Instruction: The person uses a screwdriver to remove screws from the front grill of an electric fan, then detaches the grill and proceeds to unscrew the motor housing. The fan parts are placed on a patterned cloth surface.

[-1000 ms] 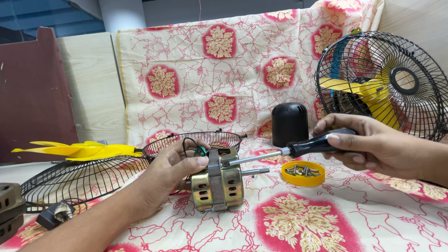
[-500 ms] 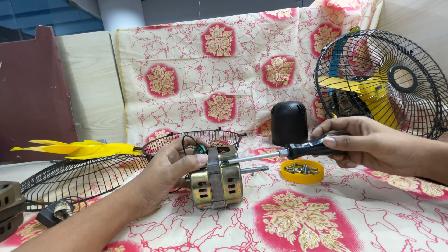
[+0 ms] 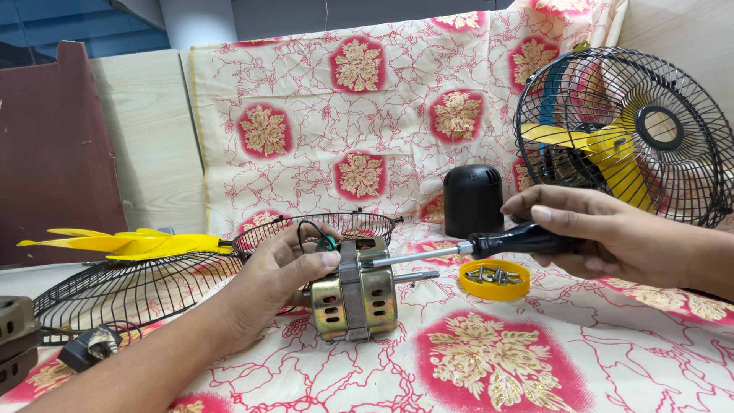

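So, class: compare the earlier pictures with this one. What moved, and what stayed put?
The right hand shifted its grip on the screwdriver, fingers now lying further over the black handle; the shaft tip stays at the top of the fan motor. The left hand keeps holding the motor on the floral cloth. The yellow lid of screws and black cap did not move.

The place was a small fan repair workbench, improvised rather than industrial. A floral red-and-cream cloth (image 3: 489, 359) covered the table and hung up the wall behind. Fan parts lay spread across it: a bare fan motor (image 3: 353, 294), loose wire guards (image 3: 130, 287), a yellow fan blade (image 3: 130, 243), a black motor cover (image 3: 473, 200), a yellow lid of screws (image 3: 495, 280), and an assembled table fan (image 3: 623, 134).
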